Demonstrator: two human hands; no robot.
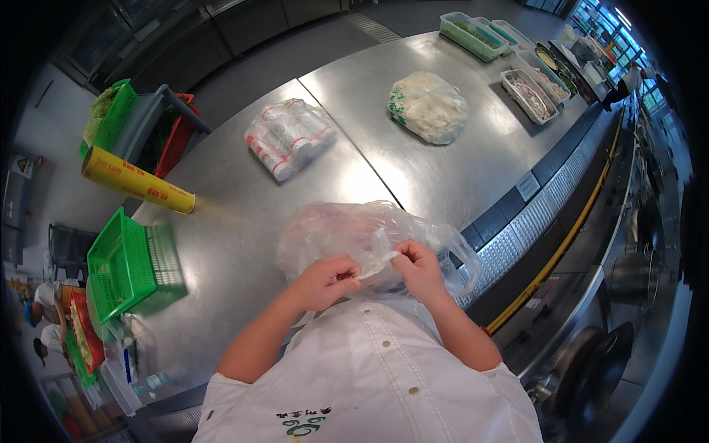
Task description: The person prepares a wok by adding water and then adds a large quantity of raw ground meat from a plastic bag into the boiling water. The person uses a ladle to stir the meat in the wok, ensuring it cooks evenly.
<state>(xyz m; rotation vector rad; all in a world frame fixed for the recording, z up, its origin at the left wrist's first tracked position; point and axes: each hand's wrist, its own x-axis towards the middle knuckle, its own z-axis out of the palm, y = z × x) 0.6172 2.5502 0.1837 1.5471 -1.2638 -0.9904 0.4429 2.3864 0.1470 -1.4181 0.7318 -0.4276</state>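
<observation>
A clear plastic bag with pinkish contents lies at the near edge of the stainless steel table. My left hand pinches a twisted piece of the bag's plastic, and my right hand pinches the same twisted strip a short way to the right. A loose loop handle of the bag hangs to the right of my right hand. Past the bag, a plastic-wrapped pack of white cylinders with red bands lies on the table. Farther right sits a tied clear bag of pale pieces with green print.
A yellow cling film roll and a green plastic basket stand at the left. Food tubs line the far right end. Woks and a pot are on the range at right. People work at the far left.
</observation>
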